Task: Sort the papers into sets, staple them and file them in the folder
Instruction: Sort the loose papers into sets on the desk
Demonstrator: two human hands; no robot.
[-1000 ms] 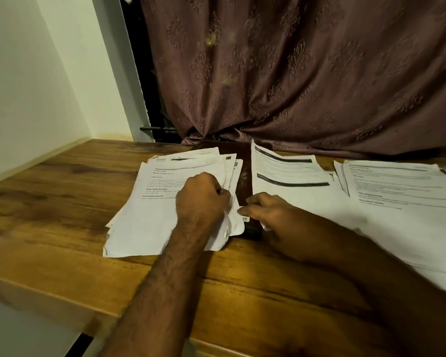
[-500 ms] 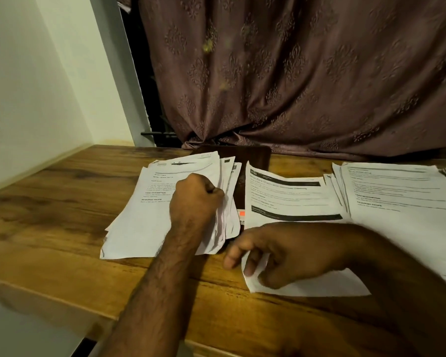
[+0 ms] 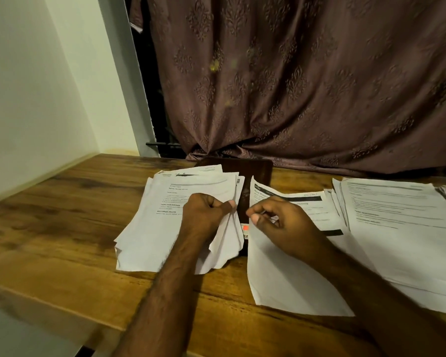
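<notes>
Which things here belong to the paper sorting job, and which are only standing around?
Job: left pile of papers, pinched at its edge by the left hand; middle sheet under the right hand; right pile; dark folder.

Not the job: curtain, wooden table.

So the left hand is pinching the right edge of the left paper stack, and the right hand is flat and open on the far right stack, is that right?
Not quite. The left hand does pinch the right edge of the left paper stack, but the head view shows the right hand with curled fingers over the black-banded sheet in the middle, not flat on the far right stack.
</notes>
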